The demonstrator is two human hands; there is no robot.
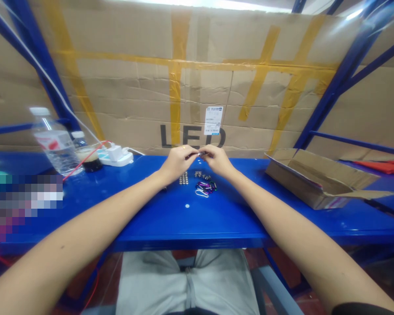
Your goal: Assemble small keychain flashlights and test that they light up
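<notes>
Silvery and tiny: saw a metal part (202, 154) between the fingers (192, 151) of left hand (177, 162) and right hand (218, 161), over the far side of the desk (157, 218). Found both sets pinched on it from left and right, with neither hand clearly nearer; could not tell its long axis. Saw rows of metal pieces (184, 178) and clustered carabiners (210, 186) on the hands' near side, with an open cardboard box (295, 183) farther right.

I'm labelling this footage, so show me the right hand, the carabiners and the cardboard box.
Right hand (217, 159): head view, back of the hand.
Carabiners (208, 187): head view, purple part mid-cluster.
Cardboard box (290, 180): head view, outer side wall.
</notes>
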